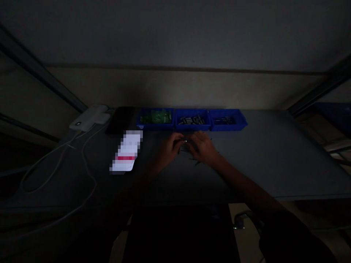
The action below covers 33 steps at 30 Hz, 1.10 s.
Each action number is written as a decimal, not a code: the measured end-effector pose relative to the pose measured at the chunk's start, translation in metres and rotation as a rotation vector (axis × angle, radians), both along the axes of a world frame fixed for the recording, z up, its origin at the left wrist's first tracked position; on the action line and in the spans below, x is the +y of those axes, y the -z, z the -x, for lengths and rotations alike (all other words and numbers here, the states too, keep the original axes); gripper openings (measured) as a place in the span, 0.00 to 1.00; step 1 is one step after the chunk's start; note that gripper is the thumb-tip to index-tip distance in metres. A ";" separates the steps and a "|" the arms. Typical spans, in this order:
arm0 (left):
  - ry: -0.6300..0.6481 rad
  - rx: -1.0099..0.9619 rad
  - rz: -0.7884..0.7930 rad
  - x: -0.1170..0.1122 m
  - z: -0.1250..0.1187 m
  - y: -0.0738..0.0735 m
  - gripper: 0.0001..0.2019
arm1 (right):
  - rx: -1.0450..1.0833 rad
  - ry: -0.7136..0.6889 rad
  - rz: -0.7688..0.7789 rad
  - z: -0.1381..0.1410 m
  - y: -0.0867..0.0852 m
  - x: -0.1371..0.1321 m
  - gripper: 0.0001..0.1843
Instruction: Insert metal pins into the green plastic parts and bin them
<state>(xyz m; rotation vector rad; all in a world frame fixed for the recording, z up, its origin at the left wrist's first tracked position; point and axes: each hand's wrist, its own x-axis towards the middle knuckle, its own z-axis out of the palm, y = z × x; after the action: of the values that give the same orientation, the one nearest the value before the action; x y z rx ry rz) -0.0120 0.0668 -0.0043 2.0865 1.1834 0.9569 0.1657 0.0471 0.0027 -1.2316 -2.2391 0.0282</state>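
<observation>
In the dim light, my left hand (pixel 170 146) and my right hand (pixel 203 146) come close together over the table. Their fingers are closed in a pinch around a small shiny metal piece (pixel 185 141), whose exact shape is too small to tell. Several thin dark pins (pixel 197 163) lie on the tabletop beneath and beside my right hand. Just beyond the hands stands a blue bin (pixel 192 127) with short silver metal cylinders. To its right, another blue bin (pixel 229 128) holds thin metal pins. The left blue bin (pixel 156 126) contains green pieces, partly in what looks like clear plastic.
A lit phone (pixel 127 151), blurred out, lies left of my hands on the grey table (pixel 274 157). Behind it is a dark flat object (pixel 120 120). A white power strip (pixel 89 117) with loose cables (pixel 91 175) occupies the left end. A wall runs along the back.
</observation>
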 end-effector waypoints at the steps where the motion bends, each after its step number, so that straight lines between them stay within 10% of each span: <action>1: -0.013 -0.042 0.029 0.002 0.001 0.000 0.07 | 0.018 -0.030 0.009 0.004 0.000 0.002 0.13; 33: 0.030 -0.099 0.028 -0.005 0.007 -0.004 0.10 | 0.220 -0.012 0.096 0.005 0.004 -0.006 0.18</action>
<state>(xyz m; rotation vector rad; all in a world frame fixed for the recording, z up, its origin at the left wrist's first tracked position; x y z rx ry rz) -0.0185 0.0614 0.0001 2.0051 1.1061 1.0125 0.1612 0.0414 -0.0010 -1.2021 -2.0749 0.2659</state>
